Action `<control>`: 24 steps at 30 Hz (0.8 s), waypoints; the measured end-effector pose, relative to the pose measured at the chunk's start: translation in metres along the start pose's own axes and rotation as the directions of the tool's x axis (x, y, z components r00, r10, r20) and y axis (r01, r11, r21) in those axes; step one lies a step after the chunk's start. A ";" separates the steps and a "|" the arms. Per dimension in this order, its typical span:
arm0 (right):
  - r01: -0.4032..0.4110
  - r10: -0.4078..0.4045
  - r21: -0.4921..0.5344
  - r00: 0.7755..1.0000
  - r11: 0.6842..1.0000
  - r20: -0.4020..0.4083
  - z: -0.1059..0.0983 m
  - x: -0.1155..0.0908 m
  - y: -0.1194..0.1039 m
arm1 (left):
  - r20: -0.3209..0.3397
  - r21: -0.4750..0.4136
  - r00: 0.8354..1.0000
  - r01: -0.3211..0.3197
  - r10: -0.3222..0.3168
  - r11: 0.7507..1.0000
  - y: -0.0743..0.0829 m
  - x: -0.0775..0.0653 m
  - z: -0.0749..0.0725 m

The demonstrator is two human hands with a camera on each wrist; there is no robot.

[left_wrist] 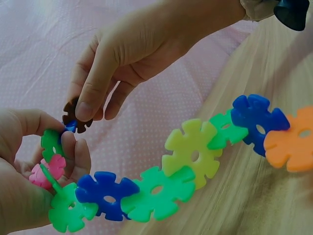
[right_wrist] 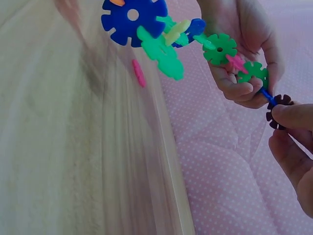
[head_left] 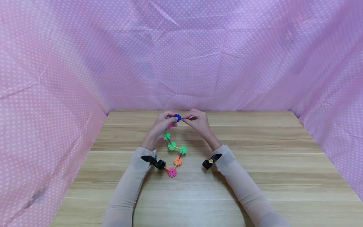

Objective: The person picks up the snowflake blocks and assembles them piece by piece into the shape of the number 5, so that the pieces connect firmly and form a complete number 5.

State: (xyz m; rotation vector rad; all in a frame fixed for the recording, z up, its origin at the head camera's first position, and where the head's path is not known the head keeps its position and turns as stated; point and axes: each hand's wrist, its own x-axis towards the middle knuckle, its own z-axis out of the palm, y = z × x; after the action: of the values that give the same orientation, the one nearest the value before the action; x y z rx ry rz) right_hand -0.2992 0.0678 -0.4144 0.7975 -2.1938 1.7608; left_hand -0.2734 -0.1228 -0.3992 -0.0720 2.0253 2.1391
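Note:
My left hand (head_left: 163,124) grips the end of a chain of notched plastic snowflake discs, with its thumb and fingers at the blue disc (head_left: 177,117). Opposite, my right hand (head_left: 199,121) pinches a brown snowflake disc (left_wrist: 71,105) between thumb and fingertips. The brown disc meets the edge of the blue disc in both wrist views. A green disc (right_wrist: 253,73) and a pink disc (left_wrist: 53,167) follow along the chain by the left palm. From there the chain hangs down through green, blue, a yellow disc (left_wrist: 188,154) and an orange disc (left_wrist: 293,142). The left forearm hides part of it.
A wooden table (head_left: 255,164) lies under both hands. Pink dotted cloth (head_left: 193,63) stands around its back and sides. A pink disc (right_wrist: 139,73) shows edge-on near the table's far edge. Black wrist cameras are strapped over both sleeves.

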 end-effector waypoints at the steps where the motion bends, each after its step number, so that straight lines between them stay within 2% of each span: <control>1: -0.002 0.002 -0.002 1.000 1.000 0.005 -0.001 0.001 0.001 | 0.007 -0.002 1.000 -0.002 0.002 1.000 0.000 0.000 -0.001; 10: -0.014 0.013 0.027 0.998 1.000 0.055 -0.002 0.001 0.004 | 0.076 0.039 0.997 -0.019 0.016 0.999 0.002 -0.002 -0.007; 14: -0.025 0.022 0.039 0.997 0.999 0.070 -0.004 -0.001 -0.016 | 0.087 0.064 0.996 -0.031 0.026 0.997 0.002 -0.003 -0.008; 17: -0.024 0.021 0.042 0.997 0.999 0.073 -0.003 -0.002 -0.018 | 0.081 0.098 0.996 -0.028 0.020 0.995 0.003 -0.003 -0.009; 21: -0.028 0.024 0.046 0.997 0.999 0.072 0.001 0.000 0.001 | 0.078 0.154 0.997 -0.029 0.017 0.988 0.004 -0.004 -0.014; 24: -0.055 0.051 0.046 0.995 0.997 0.083 0.001 0.000 0.004 | 0.090 0.187 0.995 -0.049 0.033 0.981 0.007 -0.005 -0.018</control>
State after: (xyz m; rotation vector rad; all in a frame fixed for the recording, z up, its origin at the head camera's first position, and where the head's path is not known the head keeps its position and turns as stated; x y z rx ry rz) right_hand -0.3013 0.0678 -0.4177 0.8445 -2.2523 1.8437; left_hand -0.2714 -0.1418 -0.3923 0.0893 2.1848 1.9253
